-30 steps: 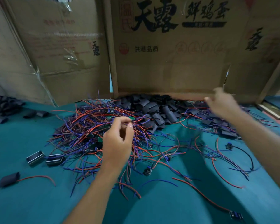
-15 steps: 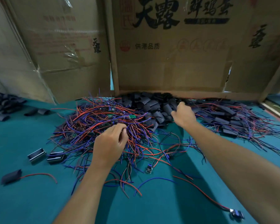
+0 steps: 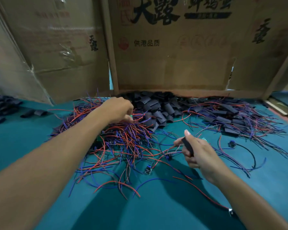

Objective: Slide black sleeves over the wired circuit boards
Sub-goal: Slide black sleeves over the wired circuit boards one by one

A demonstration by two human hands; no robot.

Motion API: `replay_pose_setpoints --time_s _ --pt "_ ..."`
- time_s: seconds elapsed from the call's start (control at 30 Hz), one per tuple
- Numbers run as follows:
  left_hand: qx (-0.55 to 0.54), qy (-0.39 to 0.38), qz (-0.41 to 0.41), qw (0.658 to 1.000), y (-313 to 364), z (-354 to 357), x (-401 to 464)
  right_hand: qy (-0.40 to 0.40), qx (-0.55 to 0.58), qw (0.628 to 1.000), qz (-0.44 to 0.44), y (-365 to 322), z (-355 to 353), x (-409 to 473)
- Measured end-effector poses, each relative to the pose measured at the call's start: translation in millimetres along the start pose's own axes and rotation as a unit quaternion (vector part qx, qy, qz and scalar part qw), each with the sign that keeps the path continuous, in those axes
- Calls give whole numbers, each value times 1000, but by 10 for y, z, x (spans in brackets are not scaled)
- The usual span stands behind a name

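Observation:
A tangled heap of red, blue and purple wired circuit boards (image 3: pixel 123 140) lies on the teal table (image 3: pixel 156 213). My left hand (image 3: pixel 118 109) reaches to the far side of that heap and its curled fingers pinch a small green circuit board (image 3: pixel 131 116). Just behind lies a pile of loose black sleeves (image 3: pixel 158 107). My right hand (image 3: pixel 196 153) holds one black sleeve (image 3: pixel 187 146) between thumb and fingers, nearer to me, above stray wires. A second heap of sleeved boards with wires (image 3: pixel 236 118) lies at the right.
Cardboard box walls (image 3: pixel 173 55) stand along the back of the table. More black sleeves (image 3: pixel 0 108) lie at the far left. A loose board (image 3: pixel 147 170) sits on the table near the middle, and another board with a red wire (image 3: pixel 230 212) lies by my right forearm.
My right hand came back from the sleeve pile toward me with a black sleeve in it. My left hand moved forward across the wire heap to a green board.

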State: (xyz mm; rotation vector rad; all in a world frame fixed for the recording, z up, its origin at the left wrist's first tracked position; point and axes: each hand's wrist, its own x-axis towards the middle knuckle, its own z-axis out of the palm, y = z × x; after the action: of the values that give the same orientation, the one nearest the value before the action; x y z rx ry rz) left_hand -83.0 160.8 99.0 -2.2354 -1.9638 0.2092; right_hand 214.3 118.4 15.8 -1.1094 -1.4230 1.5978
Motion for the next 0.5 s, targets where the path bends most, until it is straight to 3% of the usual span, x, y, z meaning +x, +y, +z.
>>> replay_pose_setpoints --time_s 0.17,0.3,0.4,0.5 --pt "50 9 17 999 8 -64 -63 28 -15 999 7 14 -64 44" --pt "-78 161 -22 984 18 -412 -269 35 -3 999 0 15 -122 71" --pt "-289 304 -38 907 146 -560 -541 34 15 999 -6 7 -162 87" --pt "-515 359 -38 778 410 -478 -733 42 -7 999 -30 -12 -167 85"
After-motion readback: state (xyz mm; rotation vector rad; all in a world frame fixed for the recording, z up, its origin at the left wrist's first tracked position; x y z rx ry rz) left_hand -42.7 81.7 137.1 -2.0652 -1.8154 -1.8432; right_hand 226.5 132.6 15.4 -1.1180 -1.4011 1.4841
